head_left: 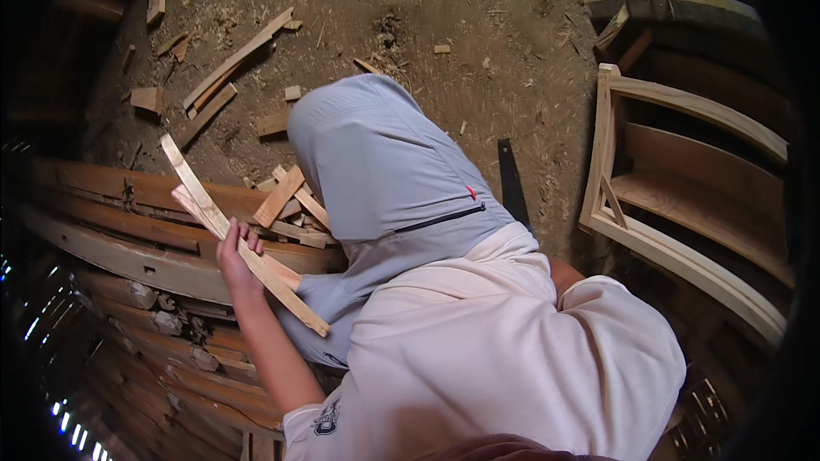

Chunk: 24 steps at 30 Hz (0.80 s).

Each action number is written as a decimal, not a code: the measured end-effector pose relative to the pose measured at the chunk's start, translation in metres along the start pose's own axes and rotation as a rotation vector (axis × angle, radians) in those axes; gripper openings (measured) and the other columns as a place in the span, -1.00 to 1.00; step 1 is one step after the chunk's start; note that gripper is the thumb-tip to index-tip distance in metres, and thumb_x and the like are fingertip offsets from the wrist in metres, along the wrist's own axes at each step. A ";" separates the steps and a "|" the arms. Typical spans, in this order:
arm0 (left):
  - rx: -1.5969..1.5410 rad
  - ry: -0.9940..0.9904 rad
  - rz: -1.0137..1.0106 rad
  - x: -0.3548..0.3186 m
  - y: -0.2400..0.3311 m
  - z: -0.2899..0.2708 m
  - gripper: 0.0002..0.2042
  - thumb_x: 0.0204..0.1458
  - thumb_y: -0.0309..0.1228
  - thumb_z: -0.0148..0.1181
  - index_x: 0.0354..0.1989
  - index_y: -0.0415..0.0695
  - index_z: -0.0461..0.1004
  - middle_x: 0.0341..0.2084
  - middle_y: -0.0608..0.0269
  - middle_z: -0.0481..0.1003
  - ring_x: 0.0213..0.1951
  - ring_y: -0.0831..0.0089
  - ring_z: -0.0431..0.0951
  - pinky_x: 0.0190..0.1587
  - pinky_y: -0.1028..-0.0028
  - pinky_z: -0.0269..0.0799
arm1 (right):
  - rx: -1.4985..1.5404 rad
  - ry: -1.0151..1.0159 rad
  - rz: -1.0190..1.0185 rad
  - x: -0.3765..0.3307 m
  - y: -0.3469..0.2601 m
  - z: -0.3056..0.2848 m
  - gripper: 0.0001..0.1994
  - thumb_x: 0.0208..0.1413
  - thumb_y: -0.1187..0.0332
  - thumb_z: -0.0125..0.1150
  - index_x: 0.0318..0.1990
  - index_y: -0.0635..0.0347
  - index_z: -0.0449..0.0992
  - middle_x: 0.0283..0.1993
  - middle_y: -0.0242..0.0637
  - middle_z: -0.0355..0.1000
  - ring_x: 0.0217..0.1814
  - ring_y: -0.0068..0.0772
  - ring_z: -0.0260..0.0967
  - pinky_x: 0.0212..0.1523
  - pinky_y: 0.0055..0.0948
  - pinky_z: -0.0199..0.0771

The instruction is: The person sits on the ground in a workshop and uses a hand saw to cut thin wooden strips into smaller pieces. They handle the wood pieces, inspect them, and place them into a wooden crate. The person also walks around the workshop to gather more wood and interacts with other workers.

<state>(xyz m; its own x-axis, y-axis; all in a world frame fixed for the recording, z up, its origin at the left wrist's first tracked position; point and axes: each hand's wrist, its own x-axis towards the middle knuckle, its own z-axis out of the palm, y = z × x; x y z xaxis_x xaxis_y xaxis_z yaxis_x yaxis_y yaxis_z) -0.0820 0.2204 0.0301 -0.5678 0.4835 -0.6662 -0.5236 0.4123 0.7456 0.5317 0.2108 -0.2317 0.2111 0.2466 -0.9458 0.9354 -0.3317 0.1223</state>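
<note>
Left hand (236, 248) curls tight around a long pale strip (286, 293), a second strip (190, 203) seemingly gripped alongside, its lower end crossing the grey trousers (359, 162) in my view. Right hand's hidden, so I can't tell its state. Looks to me like handling or sorting cut lengths; next move probably calls for a steady lift, clear of the offcut pile (280, 196).

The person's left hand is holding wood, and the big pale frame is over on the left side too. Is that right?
Not quite: the big pale frame is on the right side, as the head view shows. The left hand is indeed holding wood.
</note>
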 end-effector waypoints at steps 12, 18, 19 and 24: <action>-0.060 0.090 -0.003 -0.030 -0.004 0.004 -0.85 0.29 -0.38 0.14 -0.27 -0.13 0.34 -0.46 0.36 0.35 -0.54 0.60 0.31 -0.53 0.57 0.21 | 0.019 -0.019 -0.055 0.032 -0.013 -0.036 -0.60 0.19 0.25 0.19 0.07 0.39 0.52 0.01 0.15 0.56 0.01 0.12 0.58 0.02 0.04 0.60; -0.144 0.205 0.052 -0.044 -0.011 0.004 -0.84 0.25 -0.35 0.21 -0.27 -0.11 0.36 -0.47 0.35 0.38 -0.54 0.57 0.37 -0.50 0.51 0.30 | 0.034 -0.060 -0.053 0.043 -0.009 -0.058 -0.60 0.21 0.26 0.17 0.07 0.42 0.51 -0.01 0.18 0.56 0.00 0.14 0.59 0.01 0.07 0.61; -0.160 0.230 0.076 -0.046 -0.011 0.007 -0.84 0.25 -0.35 0.21 -0.26 -0.11 0.37 -0.47 0.35 0.38 -0.53 0.55 0.39 -0.47 0.49 0.33 | 0.039 -0.065 -0.050 0.044 -0.008 -0.064 -0.60 0.21 0.26 0.16 0.07 0.43 0.51 -0.01 0.19 0.56 0.00 0.15 0.59 0.01 0.07 0.61; -0.356 0.136 0.205 -0.048 -0.016 -0.005 -0.84 0.32 -0.30 0.11 -0.12 -0.13 0.39 -0.42 0.37 0.38 -0.40 0.44 0.52 -0.25 0.38 0.54 | 0.088 -0.148 -0.013 0.051 -0.015 -0.099 -0.60 0.23 0.28 0.14 0.08 0.46 0.50 -0.03 0.22 0.56 -0.02 0.16 0.59 0.00 0.09 0.62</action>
<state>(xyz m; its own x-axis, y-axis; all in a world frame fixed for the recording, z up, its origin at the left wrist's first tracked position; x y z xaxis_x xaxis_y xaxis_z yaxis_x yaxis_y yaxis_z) -0.0494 0.1870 0.0506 -0.7490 0.4114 -0.5194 -0.5644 0.0145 0.8254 0.5569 0.3184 -0.2516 0.1483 0.1166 -0.9820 0.9079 -0.4097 0.0885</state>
